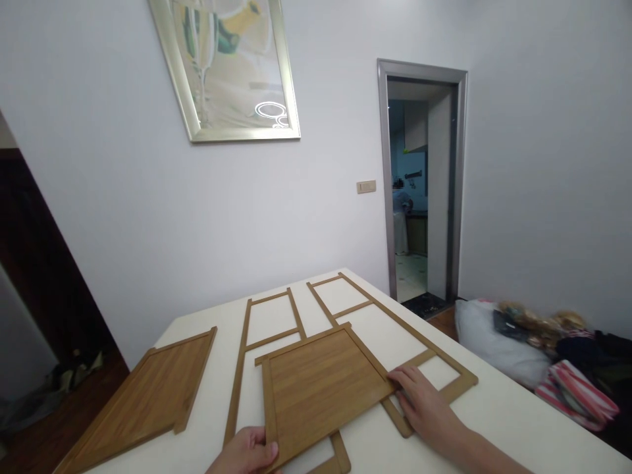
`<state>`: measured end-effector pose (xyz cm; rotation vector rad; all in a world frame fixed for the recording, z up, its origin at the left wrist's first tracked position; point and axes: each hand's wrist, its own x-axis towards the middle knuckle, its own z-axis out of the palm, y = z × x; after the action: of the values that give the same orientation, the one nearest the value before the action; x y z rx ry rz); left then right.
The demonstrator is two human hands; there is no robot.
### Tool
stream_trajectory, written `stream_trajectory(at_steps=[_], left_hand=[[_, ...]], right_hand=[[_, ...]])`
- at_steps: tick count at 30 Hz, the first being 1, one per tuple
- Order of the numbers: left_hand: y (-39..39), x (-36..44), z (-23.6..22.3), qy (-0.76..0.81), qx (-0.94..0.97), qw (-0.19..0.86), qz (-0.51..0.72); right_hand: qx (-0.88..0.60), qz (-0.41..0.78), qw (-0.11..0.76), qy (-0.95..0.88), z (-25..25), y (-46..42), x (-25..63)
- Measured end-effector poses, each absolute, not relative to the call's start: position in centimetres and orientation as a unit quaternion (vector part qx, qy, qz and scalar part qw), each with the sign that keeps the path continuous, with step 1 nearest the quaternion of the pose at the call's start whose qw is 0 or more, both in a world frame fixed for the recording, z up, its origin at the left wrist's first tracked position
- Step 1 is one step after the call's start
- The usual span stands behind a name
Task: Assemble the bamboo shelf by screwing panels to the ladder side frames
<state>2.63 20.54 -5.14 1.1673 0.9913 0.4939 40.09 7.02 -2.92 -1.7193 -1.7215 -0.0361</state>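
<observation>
Head view: which piece is in hand?

"A wooden panel point(320, 378), held over the middle of the table with its face up. It overlaps parts of two slim frames; whether it rests on them I can't tell."

How do the hands stand?

"The left hand point(249, 451) grasps the near left corner, thumb on top. The right hand point(422, 401) grips the near right corner, fingers bent over the edge; its thumb is hidden."

And those frames?

"Both are ladder-like and lie flat. The left frame point(240, 368) runs beneath the panel's left side; the right frame point(395, 316) reaches out past its right side, with a rung near the right hand."

Anything else on the table?

"A second panel point(148, 388) lies to the left, apart from the rest, on the white table point(513, 421)."

Beyond that?

"A framed picture point(244, 135) hangs on the pale wall point(320, 217), with a switch plate point(366, 187) beside the grey door frame point(464, 164). Through it, a person point(402, 204) shows dimly. On the right, a white bag point(494, 342) and a striped cloth point(577, 395) lie among a heap of things."
</observation>
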Motion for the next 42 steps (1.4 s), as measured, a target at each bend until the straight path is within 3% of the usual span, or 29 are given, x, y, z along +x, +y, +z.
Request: stream_trajectory(at_steps=[4,14,22,33,37,42], left_hand=[[21.2,2.0,-5.6,0.532,0.613,0.556,0.180],[20.6,0.9,-2.7,0.528,0.714,0.446,0.109],[20.3,0.5,-1.7,0.552,0.795,0.238,0.078],[19.3,1.2,-0.3,0.528,0.832,0.159,0.054],[19.1,0.9,2.2,0.531,0.825,0.162,0.106],[18.5,0.1,5.4,0.474,0.818,0.164,0.282]], right_hand=[[-0.662,-0.012,0.349,-0.663,-3.0,7.1,40.1],[-0.657,-0.006,0.348,-0.668,-3.1,7.0,40.2],[-0.661,-0.009,0.351,-0.664,-3.4,7.1,40.3],[-0.630,-0.009,0.368,-0.683,-2.8,6.9,40.4],[-0.604,-0.049,0.420,-0.675,-1.4,6.8,40.4],[-0.555,-0.121,0.476,-0.672,2.2,7.3,40.0]])
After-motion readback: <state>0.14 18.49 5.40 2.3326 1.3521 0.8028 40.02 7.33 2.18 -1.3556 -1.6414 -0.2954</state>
